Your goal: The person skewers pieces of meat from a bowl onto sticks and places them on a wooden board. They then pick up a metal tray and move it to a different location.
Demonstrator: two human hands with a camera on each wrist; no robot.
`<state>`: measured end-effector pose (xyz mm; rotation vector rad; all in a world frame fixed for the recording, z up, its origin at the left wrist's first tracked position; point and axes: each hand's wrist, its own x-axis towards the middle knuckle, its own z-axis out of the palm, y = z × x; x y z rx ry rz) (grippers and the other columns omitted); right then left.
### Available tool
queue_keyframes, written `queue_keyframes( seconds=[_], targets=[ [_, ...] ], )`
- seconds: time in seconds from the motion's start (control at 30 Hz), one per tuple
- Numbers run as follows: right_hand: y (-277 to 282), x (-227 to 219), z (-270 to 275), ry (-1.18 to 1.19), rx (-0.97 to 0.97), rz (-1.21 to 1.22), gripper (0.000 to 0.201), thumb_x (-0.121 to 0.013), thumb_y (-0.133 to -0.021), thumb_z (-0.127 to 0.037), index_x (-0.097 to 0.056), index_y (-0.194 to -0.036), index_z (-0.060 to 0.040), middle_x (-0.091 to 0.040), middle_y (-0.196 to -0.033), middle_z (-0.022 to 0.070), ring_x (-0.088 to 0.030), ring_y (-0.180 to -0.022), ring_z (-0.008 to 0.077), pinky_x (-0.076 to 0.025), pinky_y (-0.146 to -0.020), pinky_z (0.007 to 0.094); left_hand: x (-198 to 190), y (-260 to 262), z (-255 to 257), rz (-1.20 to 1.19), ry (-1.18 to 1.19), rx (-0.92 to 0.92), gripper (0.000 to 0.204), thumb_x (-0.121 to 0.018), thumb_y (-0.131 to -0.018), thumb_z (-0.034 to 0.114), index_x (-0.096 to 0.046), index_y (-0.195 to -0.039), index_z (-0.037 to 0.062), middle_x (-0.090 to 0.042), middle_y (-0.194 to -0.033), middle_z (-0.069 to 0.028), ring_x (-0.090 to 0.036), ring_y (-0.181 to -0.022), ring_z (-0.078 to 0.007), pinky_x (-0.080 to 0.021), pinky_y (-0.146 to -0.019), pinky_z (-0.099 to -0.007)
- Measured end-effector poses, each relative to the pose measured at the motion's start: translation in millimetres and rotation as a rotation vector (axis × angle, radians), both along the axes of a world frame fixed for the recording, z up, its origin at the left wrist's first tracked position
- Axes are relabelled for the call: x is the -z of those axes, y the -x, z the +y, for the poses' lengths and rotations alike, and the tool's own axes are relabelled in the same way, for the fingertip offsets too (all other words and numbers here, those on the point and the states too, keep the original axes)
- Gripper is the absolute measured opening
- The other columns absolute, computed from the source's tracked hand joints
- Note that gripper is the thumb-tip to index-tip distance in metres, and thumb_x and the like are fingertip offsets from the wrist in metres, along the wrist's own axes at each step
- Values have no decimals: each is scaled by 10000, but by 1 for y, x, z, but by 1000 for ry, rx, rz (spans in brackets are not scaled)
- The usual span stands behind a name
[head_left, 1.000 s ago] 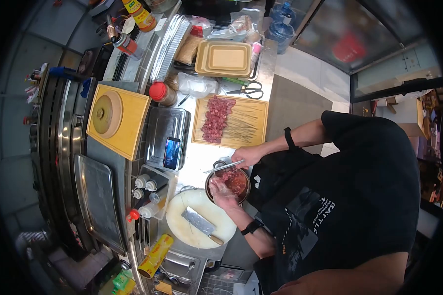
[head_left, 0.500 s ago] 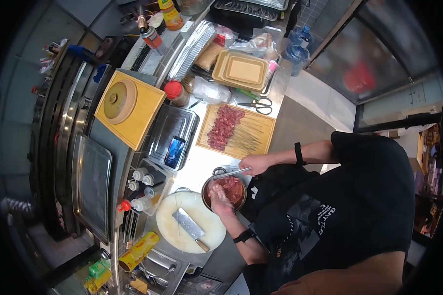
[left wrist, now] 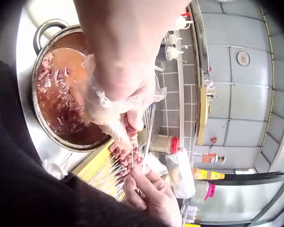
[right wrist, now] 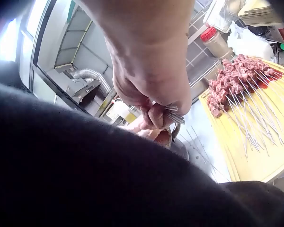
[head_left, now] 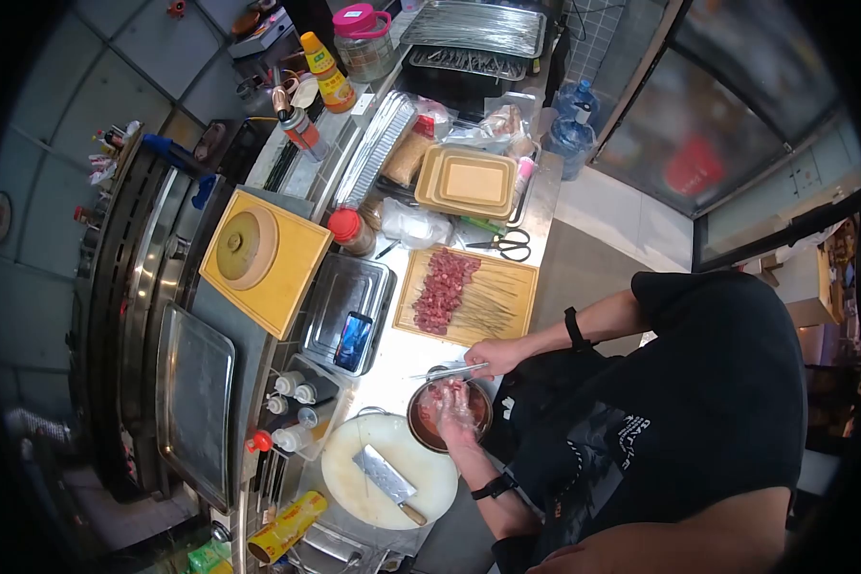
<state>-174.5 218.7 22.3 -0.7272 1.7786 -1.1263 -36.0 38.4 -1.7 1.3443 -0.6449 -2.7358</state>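
Note:
My left hand (head_left: 454, 419), in a clear plastic glove, is over the metal pot (left wrist: 35, 92), pinching a piece of raw meat (left wrist: 129, 129) in the left wrist view. In the pot lie more meat chunks (left wrist: 66, 106) in reddish liquid. Bare and close beside it, my right hand (head_left: 497, 356) grips a bundle of thin metal skewers (right wrist: 174, 114). One skewer (left wrist: 132, 153) points at the pinched meat. Beyond the right hand, a wooden board (right wrist: 255, 165) carries several skewers threaded with meat (right wrist: 236, 78), their bare ends towards my body.
A round white chopping board (head_left: 349, 483) with a cleaver (head_left: 385, 473) sits beside the pot. Nearby are a metal tray (head_left: 325, 297) with a phone (head_left: 353, 342) on it, squeeze bottles (head_left: 292, 437), scissors (head_left: 507, 245), a red-lidded jar (head_left: 351, 231) and stacked tan containers (head_left: 467, 180).
My left hand has come up from the meat inside the pot and now holds a piece near the skewers. The right hand still grips the skewers. The head view has shifted.

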Motion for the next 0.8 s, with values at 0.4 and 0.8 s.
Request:
queue_keyframes(
  seconds=[0.4, 0.8],
  targets=[
    [62, 29, 98, 13, 715, 292, 120, -613, -993, -106, -583, -936, -5, -637, -685, 91, -590, -629, 154, -481, -587, 352, 22, -12, -26, -406, 1568, 999, 777, -915, -708, 220, -592, -1375, -13, -632, -1343, -236, -651, -1193, -313, -507, -1045, -374],
    [51, 72, 131, -152, 839, 484, 169, -597, -988, -137, -541, -1011, 21, -617, -793, 234, -642, -731, 349, -511, -684, 431, 90, -29, -14, -170, 1564, 996, 506, -619, -992, 342, -577, -1339, -24, -592, -1376, -211, -583, -1216, -270, -454, -1035, -376]
  ],
)
